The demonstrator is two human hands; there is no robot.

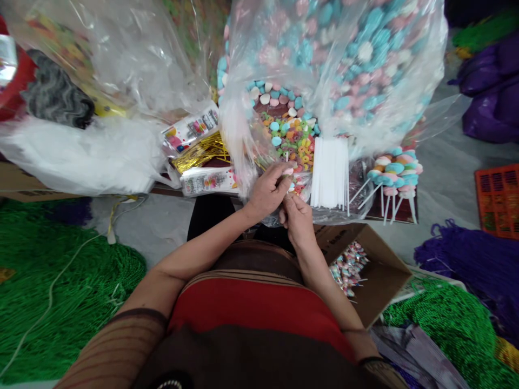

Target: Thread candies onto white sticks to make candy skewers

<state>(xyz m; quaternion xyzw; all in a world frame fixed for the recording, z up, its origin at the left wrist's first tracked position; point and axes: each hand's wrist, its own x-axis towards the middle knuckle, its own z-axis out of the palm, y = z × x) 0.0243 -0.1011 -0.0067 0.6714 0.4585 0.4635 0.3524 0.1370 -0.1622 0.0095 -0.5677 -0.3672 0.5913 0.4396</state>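
Note:
My left hand (267, 190) is closed around a marshmallow skewer, its fingertips by a pink marshmallow (288, 171) with a white stick tip poking up above. Just below, fingers curled in against the same skewer, is my right hand (298, 216); much of what lies between the hands is hidden. In front of them lie loose ring gummies (300, 141) and pink, blue and white marshmallows (279, 96). A stack of white sticks (330, 173) sits to the right of the hands. Finished-looking marshmallow skewers (395, 172) are piled farther right.
Large clear bags of marshmallows (377, 54) stand at the back. Gold twist ties (205, 151) and printed packets (208, 180) lie left. A cardboard box (385, 286) below right holds wrapped candies (351, 265). Green cord (60, 297) heaps, purple cord (466, 275) and an orange crate (498, 200) surround me.

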